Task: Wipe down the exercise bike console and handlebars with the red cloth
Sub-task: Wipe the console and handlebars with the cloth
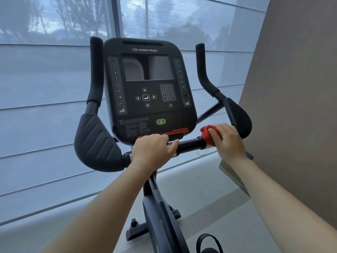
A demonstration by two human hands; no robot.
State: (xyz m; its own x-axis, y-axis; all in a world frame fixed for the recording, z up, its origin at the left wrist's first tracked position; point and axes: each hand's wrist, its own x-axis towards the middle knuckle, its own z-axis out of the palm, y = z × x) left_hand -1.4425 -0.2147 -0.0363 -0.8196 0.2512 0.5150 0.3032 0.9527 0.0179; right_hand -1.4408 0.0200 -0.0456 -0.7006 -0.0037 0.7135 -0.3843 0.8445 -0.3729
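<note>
Right hand (227,141) is clamping the bunched red cloth (207,134) around the black metal handlebar (189,145); left hand (152,149) is gripping it nearer centre, likely for bracing.

Both arms bare, stretched forward, forearms converging slightly toward the hands. Left hand (153,148): palm down, fingers curled over the handlebar (189,144), thumb tucked out of sight, wrist roughly straight. Right hand (228,141): off to the left hand's right and a touch farther forward, palm down, fingers bunched and closed over the red cloth (207,133), pressing it onto the same bar. Right wrist bent slightly inward. Hands apart, bare bar between them.
</note>
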